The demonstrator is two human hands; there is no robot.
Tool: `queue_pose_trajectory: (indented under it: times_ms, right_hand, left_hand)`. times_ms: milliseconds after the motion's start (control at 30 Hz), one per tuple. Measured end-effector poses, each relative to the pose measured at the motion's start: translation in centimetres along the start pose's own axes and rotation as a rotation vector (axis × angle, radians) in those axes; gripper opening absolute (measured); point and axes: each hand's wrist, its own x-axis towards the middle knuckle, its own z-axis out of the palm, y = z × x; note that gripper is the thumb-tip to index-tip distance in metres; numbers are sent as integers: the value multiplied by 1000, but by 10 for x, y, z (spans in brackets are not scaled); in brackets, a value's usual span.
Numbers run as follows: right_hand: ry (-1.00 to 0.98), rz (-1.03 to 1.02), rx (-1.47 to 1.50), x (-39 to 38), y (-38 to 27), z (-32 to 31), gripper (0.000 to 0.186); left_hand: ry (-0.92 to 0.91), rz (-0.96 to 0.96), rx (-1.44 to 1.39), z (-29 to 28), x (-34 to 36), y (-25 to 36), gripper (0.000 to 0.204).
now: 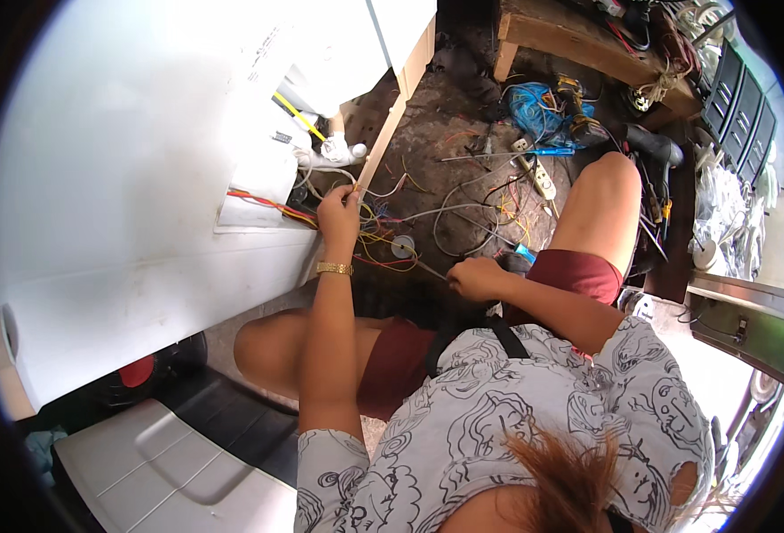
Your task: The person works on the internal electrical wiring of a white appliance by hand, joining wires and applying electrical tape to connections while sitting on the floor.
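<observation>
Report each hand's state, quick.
Left hand: closed on the coloured wires at the white appliance.
Right hand: closed on a thin tool.

Small dark rectangular label (282, 137) on white appliance casing (125, 195), beside wiring.

The left hand (338, 213) covers the spot where its fingertips meet the coloured wires (267, 204), so the grip cannot be made out. The right hand (476, 278) closes on a thin tool (423, 266), perhaps a screwdriver, its tip too small to tell. Glare washes out the white appliance (125, 178) top.
</observation>
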Motion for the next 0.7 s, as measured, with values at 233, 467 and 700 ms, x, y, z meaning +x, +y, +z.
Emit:
queue_pose_trajectory:
  times_ms: [233, 467, 700]
  right_hand:
    - [111, 89, -177, 28, 27, 5, 26]
    - [775, -353, 229, 85, -35, -82, 27]
    - [616, -378, 397, 129, -50, -96, 13]
  left_hand:
    - [-99, 16, -249, 7, -16, -22, 16]
    - [-120, 39, -154, 7, -27, -22, 16]
    - [-93, 67, -185, 3, -34, -6, 17]
